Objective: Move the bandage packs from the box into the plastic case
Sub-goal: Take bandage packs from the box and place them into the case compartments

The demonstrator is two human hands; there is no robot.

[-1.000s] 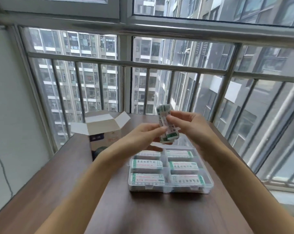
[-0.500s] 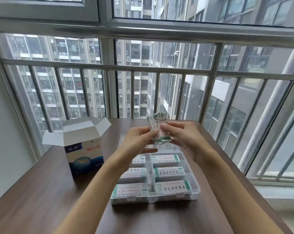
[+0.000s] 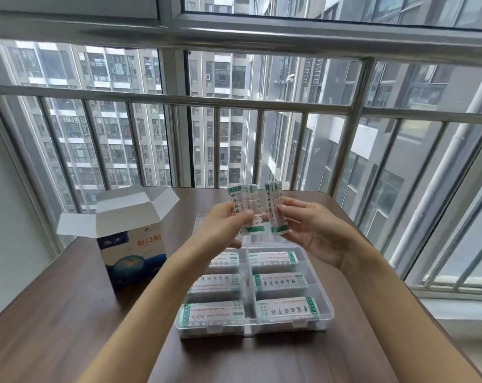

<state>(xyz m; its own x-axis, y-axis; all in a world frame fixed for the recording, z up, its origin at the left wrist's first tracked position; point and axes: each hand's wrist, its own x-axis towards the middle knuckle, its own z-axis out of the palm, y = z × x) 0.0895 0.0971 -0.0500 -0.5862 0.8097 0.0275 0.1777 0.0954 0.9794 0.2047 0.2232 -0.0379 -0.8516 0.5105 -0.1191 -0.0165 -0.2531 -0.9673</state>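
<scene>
Half a second before, both hands had pinched one bundle of bandage packs together; it had since been split, and each hand held its own part. The left hand point(image 3: 223, 225) had its thumb and fingers point(image 3: 245, 217) clamped on the left stack of bandage packs point(image 3: 246, 208), held upright above the far end of the case. The right hand point(image 3: 314, 233) pinched the right stack of bandage packs point(image 3: 275, 208) edge-on, just beside the first, with a narrow gap between the two.

Below the hands, the clear plastic case point(image 3: 327, 305) lay open on the brown wooden counter point(image 3: 54, 313). Six packed bandage bundles point(image 3: 280, 283) filled its near compartments in two columns, while the far row under the hands looked unfilled, though partly hidden. Its clear lid lay flat behind, barely visible.

Left of the case, well apart from it, the open bandage box point(image 3: 132, 244) stood upright with its white flaps point(image 3: 76, 225) spread. Bare counter ran between box and case and along the near edge. The counter's far edge met the metal window railing point(image 3: 179, 100), and its right edge fell away close beside the case.
</scene>
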